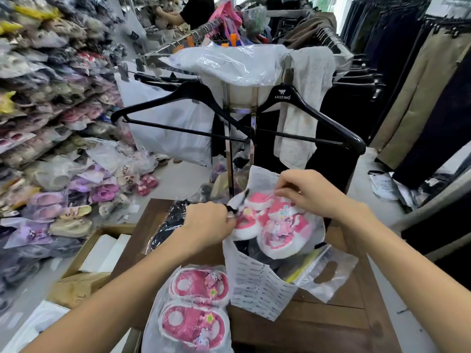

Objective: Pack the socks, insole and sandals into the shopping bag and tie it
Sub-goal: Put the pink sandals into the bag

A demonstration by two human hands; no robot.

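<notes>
Both hands work at the mouth of a white printed shopping bag [257,289] standing on the brown wooden surface [318,324]. The left hand [209,222] is clenched on the bag's rim together with a wrapped pink sandal pair [274,225] that sits in the bag's opening; the right hand [305,192] pinches the clear wrap at its top. A second wrapped pair of pink sandals [196,309] lies on the surface just beside the bag, nearer the camera. A clear zip pouch [328,273] leans against the bag's right side. Two black hangers [300,115] hang directly behind, one reading "ARISTINO". The bag's small print is too blurred to read. Packaged slippers [51,138] pile up on the left.
</notes>
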